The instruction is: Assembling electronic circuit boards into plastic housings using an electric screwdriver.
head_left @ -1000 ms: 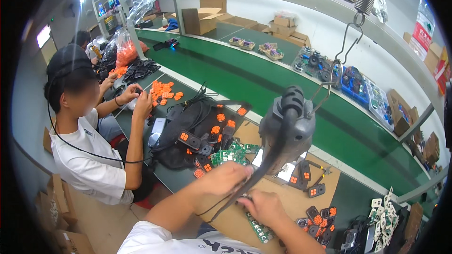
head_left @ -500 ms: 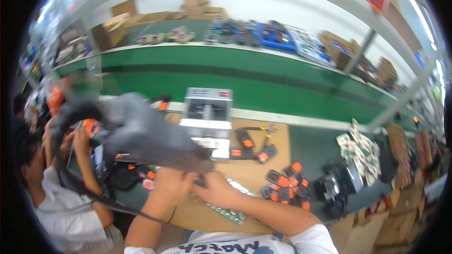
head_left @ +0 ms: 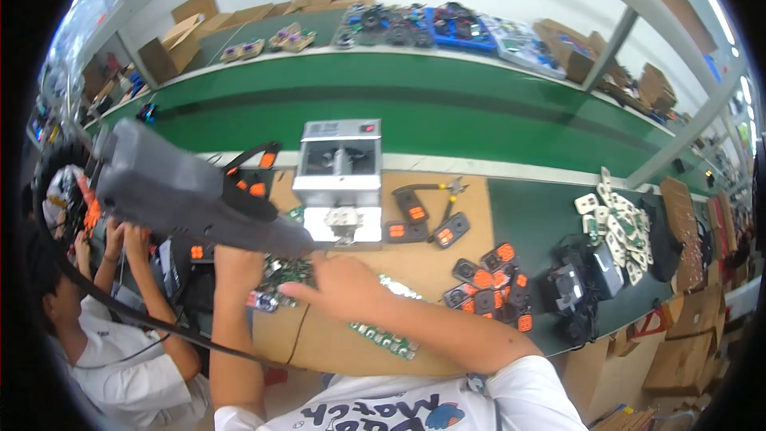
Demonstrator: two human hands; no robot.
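Note:
A bulky dark grey tool [head_left: 175, 191] with a black cord crosses the near left of the head view, its narrow end in front of my hands. Behind its lower edge is my left hand [head_left: 238, 270], fingers hidden, at the left of a pile of small circuit boards [head_left: 289, 273]. To the right of that pile lies my right hand [head_left: 343, 287], thumb stretched out over the boards and apart from the other fingers, whose tips the tool's end partly hides. Nothing shows in its grasp. A strip of green boards [head_left: 383, 341] rests below my right wrist.
A silver machine [head_left: 339, 183] stands behind my hands. Right of it are pliers [head_left: 455, 187], several black-and-orange devices [head_left: 487, 279], black adapters [head_left: 570, 291] and white-cased parts [head_left: 614, 223]. A co-worker [head_left: 120, 335] sits at left. The shelf [head_left: 511, 68] holds trays and cartons.
My hands, close together before, have come apart: the left has moved left and the right thumb has spread. The grey tool, blurred before, has shifted left and up in view.

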